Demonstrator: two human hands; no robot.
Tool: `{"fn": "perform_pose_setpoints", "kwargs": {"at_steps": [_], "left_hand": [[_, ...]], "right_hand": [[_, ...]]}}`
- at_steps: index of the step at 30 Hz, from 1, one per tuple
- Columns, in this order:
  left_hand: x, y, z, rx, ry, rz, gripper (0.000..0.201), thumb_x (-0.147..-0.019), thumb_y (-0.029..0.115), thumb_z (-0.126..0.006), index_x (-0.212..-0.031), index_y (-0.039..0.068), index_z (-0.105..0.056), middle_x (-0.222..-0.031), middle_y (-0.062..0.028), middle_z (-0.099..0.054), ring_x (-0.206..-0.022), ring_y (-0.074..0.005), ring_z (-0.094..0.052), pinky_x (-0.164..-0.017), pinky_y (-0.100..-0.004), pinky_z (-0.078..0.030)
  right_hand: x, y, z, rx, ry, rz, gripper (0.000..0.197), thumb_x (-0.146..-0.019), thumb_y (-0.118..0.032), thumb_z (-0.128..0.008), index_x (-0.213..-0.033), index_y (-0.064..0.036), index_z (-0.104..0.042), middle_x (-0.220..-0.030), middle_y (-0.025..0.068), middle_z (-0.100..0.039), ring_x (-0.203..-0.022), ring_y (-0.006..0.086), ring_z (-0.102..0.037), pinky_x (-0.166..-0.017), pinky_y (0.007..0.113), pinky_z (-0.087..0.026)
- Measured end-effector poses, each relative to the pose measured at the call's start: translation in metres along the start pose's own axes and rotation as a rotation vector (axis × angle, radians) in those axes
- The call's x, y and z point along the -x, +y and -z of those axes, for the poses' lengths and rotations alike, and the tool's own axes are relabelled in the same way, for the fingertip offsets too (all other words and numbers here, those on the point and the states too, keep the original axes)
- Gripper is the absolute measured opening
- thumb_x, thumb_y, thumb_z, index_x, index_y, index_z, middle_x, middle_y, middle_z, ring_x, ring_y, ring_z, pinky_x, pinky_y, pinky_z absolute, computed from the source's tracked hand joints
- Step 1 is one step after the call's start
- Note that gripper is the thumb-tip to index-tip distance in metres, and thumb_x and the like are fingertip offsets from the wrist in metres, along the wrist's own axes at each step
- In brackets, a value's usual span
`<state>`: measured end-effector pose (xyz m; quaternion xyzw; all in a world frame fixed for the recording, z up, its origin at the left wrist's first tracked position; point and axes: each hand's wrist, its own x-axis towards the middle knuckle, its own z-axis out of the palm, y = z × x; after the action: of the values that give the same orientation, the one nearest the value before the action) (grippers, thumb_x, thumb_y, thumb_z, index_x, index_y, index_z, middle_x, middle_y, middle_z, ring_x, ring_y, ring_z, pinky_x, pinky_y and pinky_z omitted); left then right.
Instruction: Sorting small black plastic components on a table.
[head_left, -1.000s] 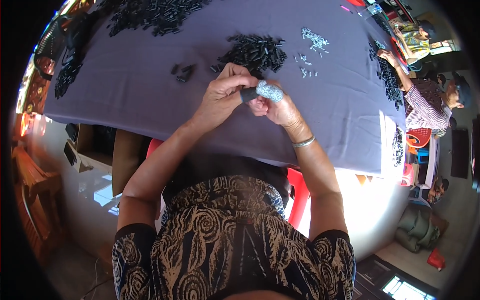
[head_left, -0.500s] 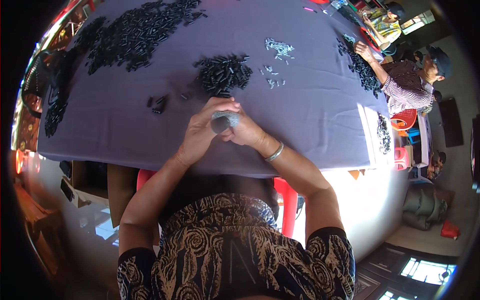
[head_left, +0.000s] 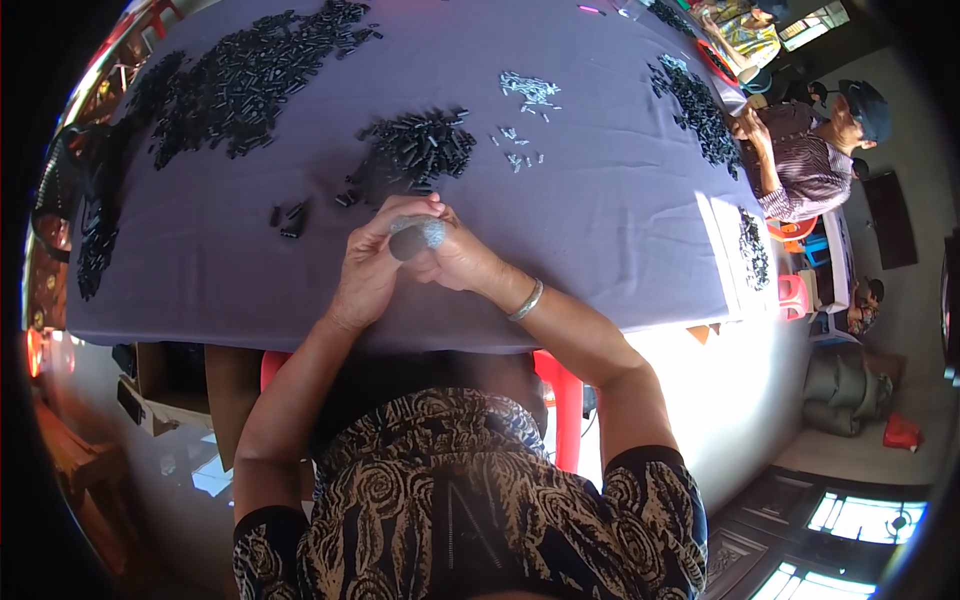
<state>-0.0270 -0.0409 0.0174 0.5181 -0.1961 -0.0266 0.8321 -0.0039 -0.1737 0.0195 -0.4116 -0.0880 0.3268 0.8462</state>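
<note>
The purple-grey clothed bench [head_left: 590, 260] carries a broad black heap [head_left: 235, 85] far left; people [head_left: 812, 170] line its right. The hands [head_left: 368, 265] meet together near, grip hidden.

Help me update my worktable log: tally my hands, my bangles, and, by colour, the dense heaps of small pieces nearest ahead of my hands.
Left hand and right hand: 2
Silver bangle: 1
Black heap: 1
Silver heap: 1
Total: 5
</note>
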Motion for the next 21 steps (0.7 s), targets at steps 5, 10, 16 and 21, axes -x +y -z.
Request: {"fn": "perform_pose_setpoints", "kwargs": {"at_steps": [5, 10, 16, 21], "left_hand": [[0.004, 0.000, 0.003, -0.255, 0.064, -0.160, 0.028, -0.080, -0.004, -0.063, -0.107, 0.000, -0.062, -0.114, -0.0091, -0.058, -0.106, -0.0172, -0.055, -0.091, -0.0282, -0.044], [0.001, 0.001, 0.009, -0.658, 0.051, -0.328, 0.019, -0.077, -0.007, -0.063, -0.095, -0.001, -0.064, -0.102, -0.0091, -0.060, -0.094, -0.0176, -0.059, -0.078, -0.0262, -0.047], [-0.004, 0.023, 0.024, -0.816, 0.159, -0.338, 0.034, -0.069, -0.013, -0.052, -0.099, 0.000, -0.062, -0.086, -0.0090, -0.056, -0.077, -0.0211, -0.058, -0.068, -0.0295, -0.046], [-0.009, 0.044, 0.054, -1.262, 0.451, -0.349, 0.036, -0.069, -0.008, -0.055, -0.101, 0.006, -0.063, -0.084, -0.0110, -0.056, -0.073, -0.0316, -0.058, -0.065, -0.0374, -0.048]], "right_hand": [[-0.001, 0.007, 0.015, -0.128, -0.112, -0.097, 0.030, -0.093, -0.038, -0.052, -0.073, -0.0160, -0.045, -0.055, -0.0089, -0.029, -0.044, 0.0039, -0.025, -0.040, 0.021, -0.018], [0.005, 0.005, 0.027, -0.075, -0.209, -0.060, 0.034, -0.093, -0.039, -0.051, -0.072, -0.0134, -0.044, -0.056, -0.0058, -0.033, -0.046, 0.0044, -0.028, -0.040, 0.021, -0.020], [0.005, -0.002, 0.015, 0.017, -0.182, -0.083, 0.037, -0.095, -0.033, -0.046, -0.065, -0.0133, -0.037, -0.057, -0.0058, -0.027, -0.047, 0.0042, -0.024, -0.041, 0.019, -0.017], [0.004, -0.009, -0.002, 0.113, -0.195, -0.051, 0.032, -0.092, -0.020, -0.052, -0.064, -0.0099, -0.038, -0.057, -0.0043, -0.030, -0.049, 0.0040, -0.026, -0.042, 0.019, -0.018]]}}
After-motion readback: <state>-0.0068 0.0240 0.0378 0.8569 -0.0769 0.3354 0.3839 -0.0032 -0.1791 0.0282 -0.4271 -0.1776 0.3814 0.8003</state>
